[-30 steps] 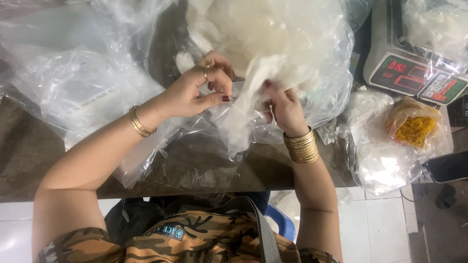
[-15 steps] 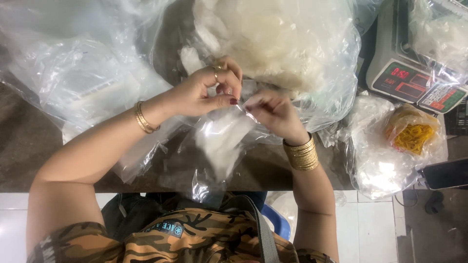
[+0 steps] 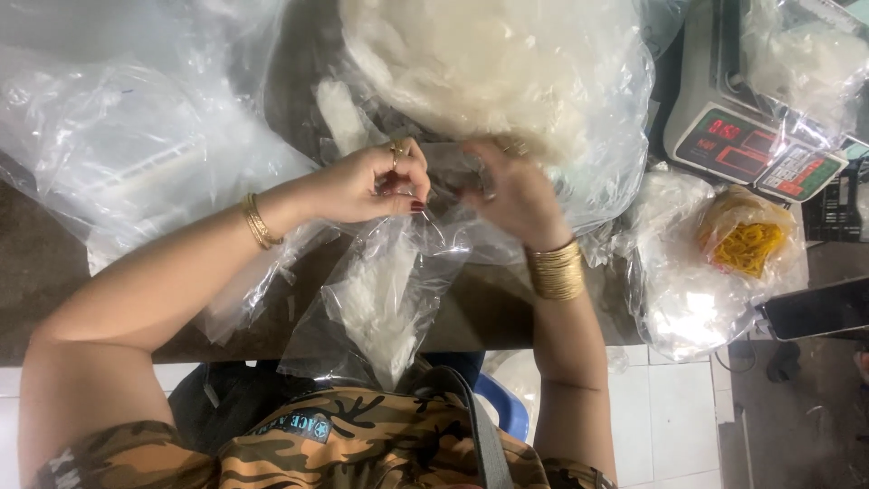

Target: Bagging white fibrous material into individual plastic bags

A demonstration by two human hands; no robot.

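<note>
Between the two hands, at the near edge of the dark counter, hangs a small clear plastic bag with a portion of white, flaky material settled in its lower half. Its mouth is drawn up to the fingers. The left hand pinches the top of the bag, thumb pressed against fingertips, a ring on one finger and bangles at the wrist. The right hand grips the same gathered plastic from the other side, fingers curled in on it; whether it also holds a band or tie I cannot tell.

Judging from this, the filling of this bag looks done and the closing of its neck is under way but not finished: the plastic is bunched, yet no knot or seal shows.

Just behind the hands lies a large open bag of the white material, still heaped high, so plenty appears left to portion. Left of it lie crumpled empty clear bags. To the right stands a digital scale with another filled bag on its pan, and nearer, a bag of yellow rubber bands.
</note>
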